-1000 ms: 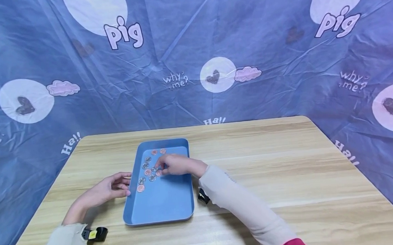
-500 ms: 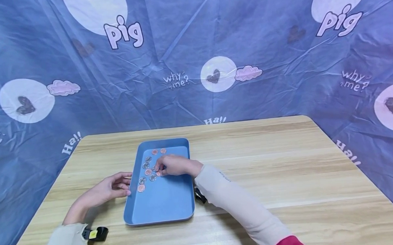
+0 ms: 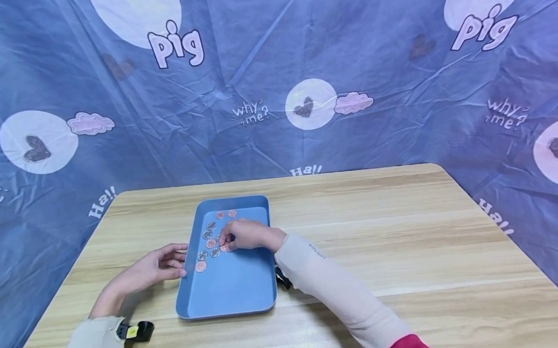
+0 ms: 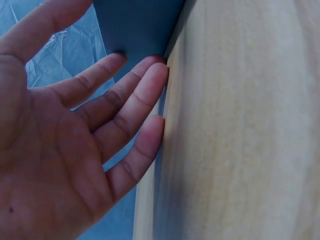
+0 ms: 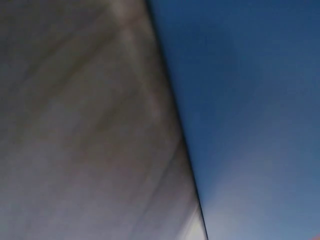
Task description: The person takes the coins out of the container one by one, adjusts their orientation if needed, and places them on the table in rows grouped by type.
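A blue rectangular tray (image 3: pixel 228 290) lies on the table, with several silver and copper-coloured coins along its left half. My left hand (image 3: pixel 145 273) rests against the tray's left side, fingers loosely extended; the left wrist view shows its palm (image 4: pixel 50 155) and fingertips at the tray wall (image 4: pixel 137 27). Over the tray's middle, my right hand (image 3: pixel 246 233) reaches down with curled fingers, thumb and forefinger at a copper coin (image 3: pixel 224 248). The fingers partly cover a silver coin beside it. Only the tray's blue side (image 5: pixel 240 100) fills much of the right wrist view.
The wooden table (image 3: pixel 379 232) extends to the right of the tray. A blue patterned cloth (image 3: pixel 255 50) hangs behind it. Black wrist-worn devices sit at both wrists, the left one (image 3: pixel 143 331) near the tray's front left corner.
My right hand has shifted slightly left, and the copper coin at its fingertips has slid a little left and nearer. A silver coin beside it moved slightly left. My left hand stays put.
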`<move>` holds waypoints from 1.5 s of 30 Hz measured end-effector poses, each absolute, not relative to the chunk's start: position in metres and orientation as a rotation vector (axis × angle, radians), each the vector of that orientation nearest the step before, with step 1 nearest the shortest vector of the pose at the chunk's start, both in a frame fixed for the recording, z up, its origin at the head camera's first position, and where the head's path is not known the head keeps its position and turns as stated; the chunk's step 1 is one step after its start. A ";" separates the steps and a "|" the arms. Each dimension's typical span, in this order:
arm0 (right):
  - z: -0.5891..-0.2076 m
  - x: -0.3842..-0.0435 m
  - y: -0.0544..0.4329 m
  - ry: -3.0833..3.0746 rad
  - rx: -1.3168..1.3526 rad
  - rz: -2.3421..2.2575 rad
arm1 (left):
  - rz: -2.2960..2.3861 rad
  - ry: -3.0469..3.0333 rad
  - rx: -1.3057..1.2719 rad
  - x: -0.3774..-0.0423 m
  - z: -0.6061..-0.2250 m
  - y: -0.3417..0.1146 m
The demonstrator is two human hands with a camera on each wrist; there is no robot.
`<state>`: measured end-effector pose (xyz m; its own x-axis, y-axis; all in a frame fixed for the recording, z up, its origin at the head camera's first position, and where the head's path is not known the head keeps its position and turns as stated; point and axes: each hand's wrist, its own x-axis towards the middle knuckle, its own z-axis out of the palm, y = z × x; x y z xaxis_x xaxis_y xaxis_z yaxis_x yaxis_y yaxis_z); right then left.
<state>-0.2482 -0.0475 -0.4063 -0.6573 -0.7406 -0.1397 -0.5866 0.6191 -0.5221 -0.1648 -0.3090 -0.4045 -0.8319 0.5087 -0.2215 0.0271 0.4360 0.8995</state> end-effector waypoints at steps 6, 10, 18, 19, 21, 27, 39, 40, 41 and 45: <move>-0.406 -0.247 -0.047 2.500 -1.020 -0.644 | 1.385 2.222 0.457 -0.165 -0.405 -0.308; -0.406 -0.247 -0.047 2.488 -1.005 -0.642 | 1.393 2.214 0.458 -0.165 -0.405 -0.308; -0.405 -0.246 -0.048 2.437 -1.009 -0.618 | 1.378 2.235 0.481 -0.164 -0.404 -0.310; -0.405 -0.246 -0.048 2.437 -1.015 -0.614 | 1.374 2.238 0.480 -0.164 -0.404 -0.310; -0.405 -0.246 -0.049 2.437 -1.031 -0.609 | 1.368 2.240 0.473 -0.163 -0.403 -0.310; -0.404 -0.244 -0.047 2.439 -1.069 -0.605 | 1.372 2.232 0.460 -0.163 -0.403 -0.308; -0.394 -0.243 -0.033 2.335 -1.115 -0.769 | 1.380 2.250 0.458 -0.161 -0.407 -0.308; -0.391 -0.244 -0.031 2.319 -1.109 -0.809 | 1.380 2.250 0.456 -0.161 -0.407 -0.308; -0.389 -0.244 -0.029 2.302 -1.100 -0.849 | 1.381 2.248 0.453 -0.161 -0.407 -0.308; -0.378 -0.249 -0.021 2.229 -1.043 -1.016 | 1.377 2.245 0.440 -0.162 -0.406 -0.308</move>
